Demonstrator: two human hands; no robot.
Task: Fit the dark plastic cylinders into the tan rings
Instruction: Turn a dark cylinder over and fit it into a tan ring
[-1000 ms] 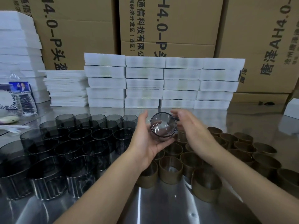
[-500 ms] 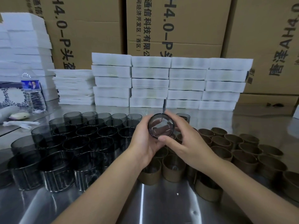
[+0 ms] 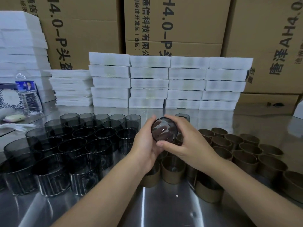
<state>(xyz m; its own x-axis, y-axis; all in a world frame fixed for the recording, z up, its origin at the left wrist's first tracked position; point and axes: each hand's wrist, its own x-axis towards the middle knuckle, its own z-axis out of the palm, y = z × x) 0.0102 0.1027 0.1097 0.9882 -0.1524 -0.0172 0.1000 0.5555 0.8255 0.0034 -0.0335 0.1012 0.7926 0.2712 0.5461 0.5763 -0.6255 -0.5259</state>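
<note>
Bare worktop strip at near edge, centre: open approach. Left side, dark cylinders packed rim to rim. Right side, tan rings closely set. Back walled by white foam stacks; open worktop strip before them, rear right. Far left, bottle.

We face a wall of tall brown cardboard boxes printed with black characters. Before them we see neat stacks of white foam slabs on a shiny steel counter. A clear water bottle stands far left.
</note>
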